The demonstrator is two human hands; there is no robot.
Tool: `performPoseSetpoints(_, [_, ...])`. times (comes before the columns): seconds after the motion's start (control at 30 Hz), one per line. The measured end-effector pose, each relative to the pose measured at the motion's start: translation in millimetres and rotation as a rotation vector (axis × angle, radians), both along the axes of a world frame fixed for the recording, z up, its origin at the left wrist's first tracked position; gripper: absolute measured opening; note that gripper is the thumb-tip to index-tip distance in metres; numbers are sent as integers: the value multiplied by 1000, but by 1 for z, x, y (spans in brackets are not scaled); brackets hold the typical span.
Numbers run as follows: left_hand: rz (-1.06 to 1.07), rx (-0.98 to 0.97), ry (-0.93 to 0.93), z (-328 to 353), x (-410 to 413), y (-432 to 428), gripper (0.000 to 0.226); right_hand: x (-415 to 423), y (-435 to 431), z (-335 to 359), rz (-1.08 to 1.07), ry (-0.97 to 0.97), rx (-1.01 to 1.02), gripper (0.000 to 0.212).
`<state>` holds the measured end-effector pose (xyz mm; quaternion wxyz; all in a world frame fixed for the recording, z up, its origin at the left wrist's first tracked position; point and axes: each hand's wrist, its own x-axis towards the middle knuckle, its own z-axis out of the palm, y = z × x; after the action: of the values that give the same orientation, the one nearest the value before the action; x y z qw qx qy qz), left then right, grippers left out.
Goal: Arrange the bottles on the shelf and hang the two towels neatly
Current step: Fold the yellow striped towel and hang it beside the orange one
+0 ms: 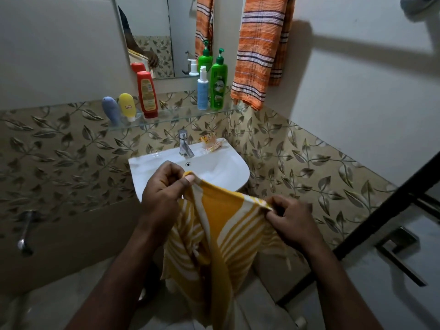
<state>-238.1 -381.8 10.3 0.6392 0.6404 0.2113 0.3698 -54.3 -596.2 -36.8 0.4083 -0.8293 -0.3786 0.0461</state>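
Holding the yellow striped towel (214,232) by its top edge, I have my left hand (164,186) at the centre of the frame pinching one corner between the thumb and curled fingers. My right hand (292,220), lower and to the right, pinches the other corner the same way. Both are closed on cloth and nothing else. The towel hangs between my forearms in front of the white sink (145,163), its lower part bunched and doubled over itself.

The orange striped towel (257,51) hangs at the upper right. The bottles stand along the glass shelf (171,117), with the green pump bottle (219,82) at its right end, near that towel.

I see three risks. My grips are small corner pinches, so a slip would drop the towel to the floor. The bunching could carry over into an untidy hang. Lifting toward the upper right, the trailing cloth could brush the green pump bottle and topple it.
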Motion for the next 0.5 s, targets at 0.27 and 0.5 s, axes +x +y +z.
performPoseSetpoints(0.27, [133,-14,129,-5,-2,10,18,2,-2,25,-89,63,166,20])
performPoseSetpoints(0.5, [-96,282,334,-6,6,-15,25,-21,25,44,49,-34,323,32])
